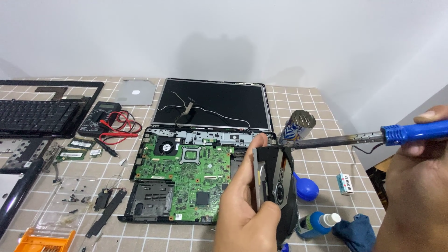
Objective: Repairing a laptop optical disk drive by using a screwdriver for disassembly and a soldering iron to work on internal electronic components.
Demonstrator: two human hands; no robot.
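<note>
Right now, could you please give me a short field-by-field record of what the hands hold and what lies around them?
left hand: grips an optical drive, held on edge
right hand: holds a blue-handled soldering iron, tip at the drive's top edge
below: opened laptop, green board exposed
far left: keyboard, multimeter
right: blue bottle, blue blower

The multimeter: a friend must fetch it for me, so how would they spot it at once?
Start at the opened laptop in the middle of the checked table. Left of its screen lies the multimeter, a dark box with a round dial. Unlike its neighbours, it trails red and black probe leads.
</note>
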